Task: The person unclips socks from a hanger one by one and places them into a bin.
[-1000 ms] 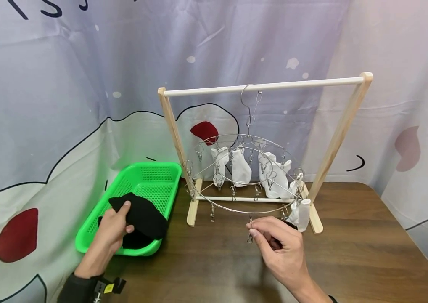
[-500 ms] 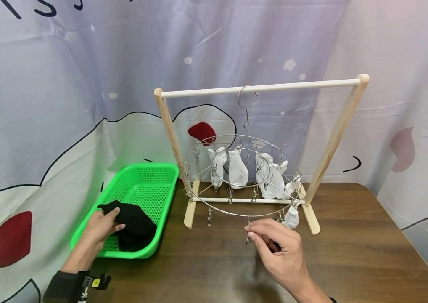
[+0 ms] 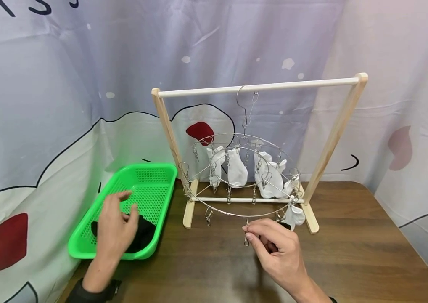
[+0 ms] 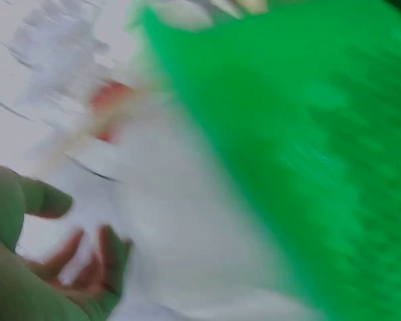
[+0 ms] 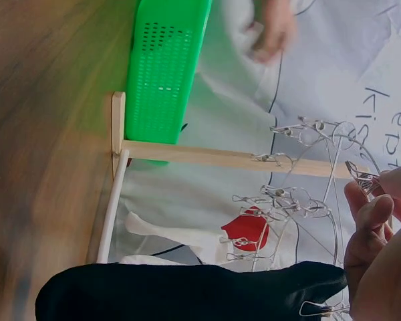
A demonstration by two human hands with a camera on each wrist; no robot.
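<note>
My left hand [image 3: 117, 225] is above the green plastic basket [image 3: 168, 198], fingers spread and loosely bent, with nothing in them. Beneath it, partly covered by the hand, black fabric [image 3: 146, 235] lies crumpled in the basket. With thumb and fingers my right hand [image 3: 278, 252] pinches a metal clip [image 3: 246, 240] at the front of the round wire hanger [image 3: 233, 213]. The right wrist view shows a black sock [image 5: 187, 287] hanging from a clip close to that hand. Several white socks [image 3: 238, 168] hang from the hanger's back and right side.
A wooden drying rack [image 3: 333, 139] with a white top bar [image 3: 305, 84] carries the hanger. Several bare clips [image 3: 208, 216] dangle from the rings. The rack and basket stand on a brown wooden table [image 3: 365, 252], and a printed curtain [image 3: 130, 63] hangs behind.
My left hand has lowered the black fabric into the basket, let go of it, and risen away to the right. The right hand keeps its pinch on the clip.
</note>
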